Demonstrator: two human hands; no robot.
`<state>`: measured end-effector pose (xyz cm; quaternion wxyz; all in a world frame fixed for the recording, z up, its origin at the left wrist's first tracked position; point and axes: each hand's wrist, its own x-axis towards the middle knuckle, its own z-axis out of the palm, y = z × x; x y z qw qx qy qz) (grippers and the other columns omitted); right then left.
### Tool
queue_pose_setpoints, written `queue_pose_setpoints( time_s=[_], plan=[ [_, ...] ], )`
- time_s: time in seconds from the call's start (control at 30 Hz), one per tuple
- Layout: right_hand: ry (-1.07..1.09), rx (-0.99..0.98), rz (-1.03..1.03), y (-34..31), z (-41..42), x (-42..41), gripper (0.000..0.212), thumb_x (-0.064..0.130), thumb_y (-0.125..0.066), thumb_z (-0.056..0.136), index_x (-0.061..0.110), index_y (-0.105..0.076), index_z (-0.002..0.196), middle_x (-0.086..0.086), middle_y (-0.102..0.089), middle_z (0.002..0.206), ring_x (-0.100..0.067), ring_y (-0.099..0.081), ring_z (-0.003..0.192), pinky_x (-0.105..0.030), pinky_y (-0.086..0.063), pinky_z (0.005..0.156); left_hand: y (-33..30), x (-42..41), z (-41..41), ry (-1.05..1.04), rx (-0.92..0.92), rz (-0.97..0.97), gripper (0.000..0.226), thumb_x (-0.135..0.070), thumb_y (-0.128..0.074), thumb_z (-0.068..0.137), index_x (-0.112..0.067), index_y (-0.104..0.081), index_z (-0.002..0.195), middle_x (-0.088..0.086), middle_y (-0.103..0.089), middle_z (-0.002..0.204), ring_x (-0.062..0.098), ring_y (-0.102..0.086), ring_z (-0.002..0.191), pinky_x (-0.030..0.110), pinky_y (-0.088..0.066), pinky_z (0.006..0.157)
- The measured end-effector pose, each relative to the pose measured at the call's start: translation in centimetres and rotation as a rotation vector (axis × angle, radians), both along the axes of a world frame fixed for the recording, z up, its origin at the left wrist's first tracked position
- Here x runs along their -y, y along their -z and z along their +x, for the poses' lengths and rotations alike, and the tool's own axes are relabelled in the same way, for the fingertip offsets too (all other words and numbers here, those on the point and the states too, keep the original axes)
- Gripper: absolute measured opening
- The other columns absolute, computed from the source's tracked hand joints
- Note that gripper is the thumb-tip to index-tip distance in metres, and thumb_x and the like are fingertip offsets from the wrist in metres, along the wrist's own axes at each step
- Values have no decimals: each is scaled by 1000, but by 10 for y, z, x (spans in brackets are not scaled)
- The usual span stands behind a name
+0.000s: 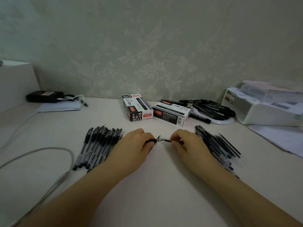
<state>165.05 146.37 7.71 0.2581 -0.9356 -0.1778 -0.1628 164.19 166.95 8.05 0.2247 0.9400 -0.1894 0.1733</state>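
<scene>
My left hand (133,145) grips a black pen (153,141) with its metal tip pointing right. My right hand (188,142) pinches a thin black pen part (168,140), its end pointing left. The two ends almost meet at the middle of the white table (155,177), a small gap between them. A row of capped black gel pens (98,146) lies to the left of my left hand. To the right of my right hand lies a heap of pens and thin refills (218,146).
Two black-and-white marker boxes (136,108) (172,114) lie at the back. Black markers (213,109) are piled on a white round stand. A white organizer (262,107) with papers stands at right. A grey cable (41,153) curves at left, near a black device (44,96).
</scene>
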Motion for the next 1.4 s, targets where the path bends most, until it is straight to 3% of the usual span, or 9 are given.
queue_pose_setpoints(
  time_s=[0.33,0.57,0.8,1.07,1.4],
  plan=[
    [-148,46,54,-4,-3,-6,8,23,-59,97,26,-64,102,15,-62,97,-5,-55,93,-28,-48,81,-2,1,0,54,16,-5,22,-35,-48,98,-31,-63,113,-11,-54,93,6,-49,86,27,-45,75],
    [-187,49,78,-2,-2,-5,11,22,-62,96,27,-67,104,18,-62,95,2,-55,91,-11,-44,77,-5,2,-1,90,45,-36,7,-36,-56,94,-31,-56,98,-14,-57,92,2,-48,81,19,-42,72],
    [-223,62,126,-5,-4,-5,12,17,-65,94,21,-71,103,17,-64,93,-3,-59,88,-19,-48,77,-8,3,-3,126,58,-51,6,-32,-57,93,-28,-60,96,-15,-55,86,1,-47,77,18,-40,70],
    [-235,28,160,-7,-6,-7,12,15,-66,93,18,-72,102,15,-66,93,-2,-59,88,-13,-45,76,-13,4,-6,119,71,-37,6,-30,-56,94,-26,-61,93,-12,-55,85,5,-50,81,29,-44,71],
    [-236,41,162,-7,-9,-11,11,15,-67,92,20,-72,100,16,-66,90,-1,-60,87,-13,-46,77,-15,5,-8,150,65,-57,6,-25,-57,93,-22,-62,92,-9,-56,84,9,-51,81,29,-43,73]
  ],
)
